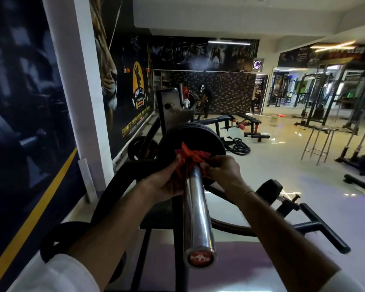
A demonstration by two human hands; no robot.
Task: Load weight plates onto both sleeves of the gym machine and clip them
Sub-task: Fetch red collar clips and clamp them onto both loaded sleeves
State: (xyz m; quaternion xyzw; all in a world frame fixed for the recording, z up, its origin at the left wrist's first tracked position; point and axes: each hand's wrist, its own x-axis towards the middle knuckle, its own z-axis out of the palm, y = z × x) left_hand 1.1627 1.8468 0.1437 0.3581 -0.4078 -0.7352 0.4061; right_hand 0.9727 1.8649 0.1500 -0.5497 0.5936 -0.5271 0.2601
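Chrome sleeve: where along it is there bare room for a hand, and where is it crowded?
The chrome sleeve is bare from the red clip out to its red end cap. By the black plates it is crowded: the left hand and right hand both grip the clip there.

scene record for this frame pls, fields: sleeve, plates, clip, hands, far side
sleeve: chrome sleeve points at the camera, red end cap
plates: black plates stacked on it
clip: orange clip around the sleeve, against the outer plate; locked or not, cannot tell
hands: left hand and right hand both grip the clip
far side: another orange clip on the machine behind; its sleeve is unclear
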